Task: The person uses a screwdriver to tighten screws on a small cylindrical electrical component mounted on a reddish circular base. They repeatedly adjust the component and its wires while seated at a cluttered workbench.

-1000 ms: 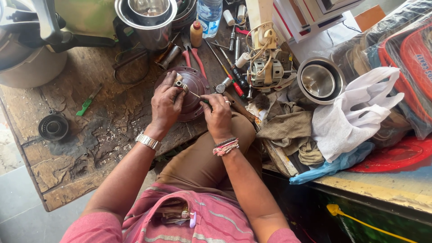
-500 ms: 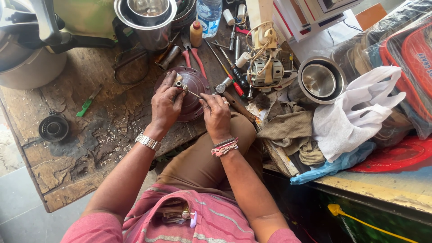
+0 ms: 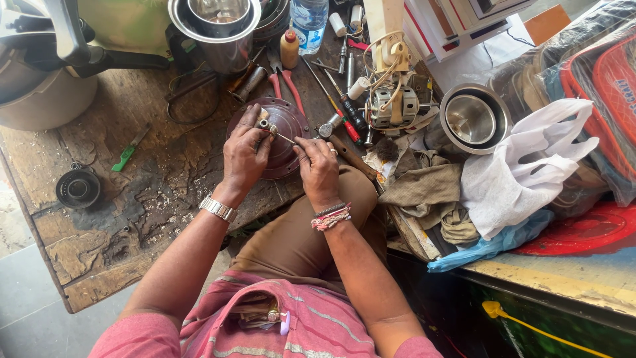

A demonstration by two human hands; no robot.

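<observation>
Barely anything has shifted: our left hand (image 3: 244, 156) still pinches a small metal fitting (image 3: 264, 123) over the round maroon metal cover (image 3: 286, 126) at centre counter (image 3: 159, 179), our right hand (image 3: 318, 169) gripping a thin probe (image 3: 283, 136). We judge the probe could slip and jab fingers.

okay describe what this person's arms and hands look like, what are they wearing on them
Both arms are bare below short pink sleeves. The left hand has a silver metal watch with a link band at the wrist. The right hand wears a ring on one finger, and its wrist carries a stack of bracelets: dark bands plus pink and white threads.
</observation>
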